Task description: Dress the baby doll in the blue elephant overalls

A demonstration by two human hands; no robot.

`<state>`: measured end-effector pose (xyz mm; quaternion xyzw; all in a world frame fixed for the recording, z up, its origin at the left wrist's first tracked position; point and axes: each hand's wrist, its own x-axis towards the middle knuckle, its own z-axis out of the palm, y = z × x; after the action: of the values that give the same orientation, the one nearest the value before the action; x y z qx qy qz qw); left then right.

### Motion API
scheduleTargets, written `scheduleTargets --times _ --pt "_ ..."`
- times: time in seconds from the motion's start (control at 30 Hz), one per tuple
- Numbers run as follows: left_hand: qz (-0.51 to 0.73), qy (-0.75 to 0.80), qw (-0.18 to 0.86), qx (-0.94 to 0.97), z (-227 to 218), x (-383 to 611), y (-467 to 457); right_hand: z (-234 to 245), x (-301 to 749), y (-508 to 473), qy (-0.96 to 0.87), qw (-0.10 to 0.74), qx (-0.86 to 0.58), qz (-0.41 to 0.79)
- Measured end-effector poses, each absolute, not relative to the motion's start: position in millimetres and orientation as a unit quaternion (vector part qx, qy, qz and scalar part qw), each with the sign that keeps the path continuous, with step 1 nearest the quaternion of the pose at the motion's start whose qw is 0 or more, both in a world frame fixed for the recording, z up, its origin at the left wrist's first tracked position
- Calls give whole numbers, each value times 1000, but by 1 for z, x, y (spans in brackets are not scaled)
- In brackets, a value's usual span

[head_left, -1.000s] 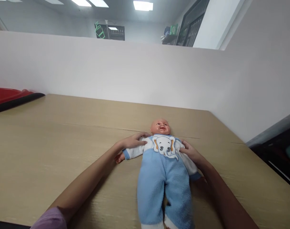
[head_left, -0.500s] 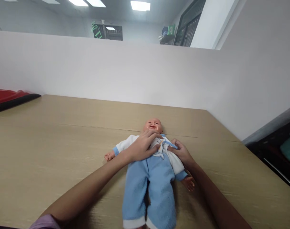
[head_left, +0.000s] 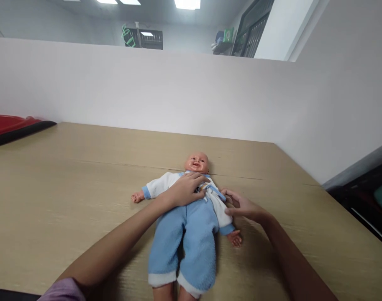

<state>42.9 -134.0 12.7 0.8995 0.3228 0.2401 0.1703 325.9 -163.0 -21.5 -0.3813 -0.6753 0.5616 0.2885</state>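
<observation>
A baby doll (head_left: 184, 225) lies on its back on the wooden table, its head towards the wall. It wears fleecy blue trousers and a white top (head_left: 165, 182) with blue cuffs. My left hand (head_left: 187, 190) rests flat on the doll's chest with its fingers stretched out, hiding part of the printed front. Beside the sleeve on the right, my right hand (head_left: 241, 205) has thumb and fingers apart, the fingertips at the fabric. A blue-edged fold of the top (head_left: 216, 192) lies bunched between my hands.
The tabletop (head_left: 84, 184) reaches back to a white wall (head_left: 165, 92). A red tub-like thing (head_left: 8, 124) with a black edge stands at the far left. To the right is a dark unit (head_left: 363, 205) with a teal item in it.
The doll has shifted and turned slightly, its legs swinging left. My right hand has loosened from the folded edge of the top and moved outward; my left hand stays on the chest.
</observation>
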Motion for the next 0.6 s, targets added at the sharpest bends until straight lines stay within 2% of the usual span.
scheduleTargets --times 0.07,0.17,0.27,0.5,0.6 --pt "237 314 176 902 14 39 -131 -16 336 -166 -712 203 -353 572" --pt "234 300 183 907 16 34 -128 -12 335 -169 -745 159 -378 526" --pt "237 288 188 909 17 31 -127 -12 321 -170 -762 176 -412 467" --pt "228 283 197 911 24 27 -128 -24 299 -171 -762 251 -423 421" --pt "212 283 203 913 28 25 -128 -20 297 -175 -776 251 -434 383"
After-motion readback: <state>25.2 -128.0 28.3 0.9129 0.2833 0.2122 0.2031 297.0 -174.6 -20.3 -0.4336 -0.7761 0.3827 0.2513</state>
